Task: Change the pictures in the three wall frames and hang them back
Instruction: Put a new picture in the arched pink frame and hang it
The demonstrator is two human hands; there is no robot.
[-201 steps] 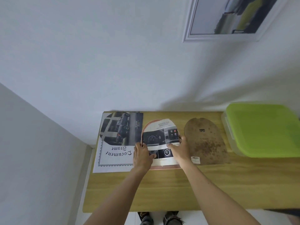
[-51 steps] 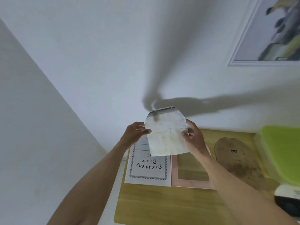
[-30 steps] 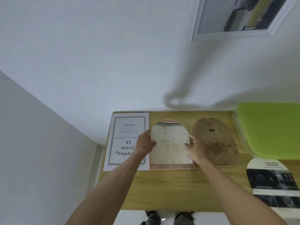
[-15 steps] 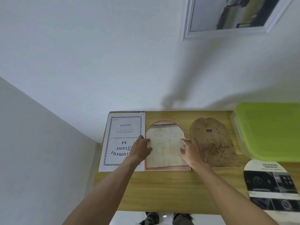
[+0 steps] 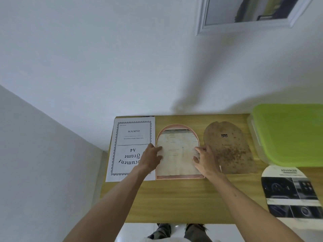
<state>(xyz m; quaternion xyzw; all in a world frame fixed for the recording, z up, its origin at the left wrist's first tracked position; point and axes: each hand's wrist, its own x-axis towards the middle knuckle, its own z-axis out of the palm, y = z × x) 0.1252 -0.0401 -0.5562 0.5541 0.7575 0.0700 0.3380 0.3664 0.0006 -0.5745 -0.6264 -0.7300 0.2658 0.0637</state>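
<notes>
Arched pink frame (image 5: 177,177) lies flat near the desk's (image 5: 174,203) far edge, a pale arched sheet (image 5: 176,158) set inside it. Left hand (image 5: 151,157) and right hand (image 5: 205,158) rest on the sheet's side edges, fingers spread and loosely bent, pinching nothing. Brown backing board (image 5: 229,149) just right of the frame; white A4 insert (image 5: 129,145) at far left corner. Car-print arched sheet (image 5: 290,191) by right edge, green-lidded box (image 5: 288,133) beyond it
</notes>
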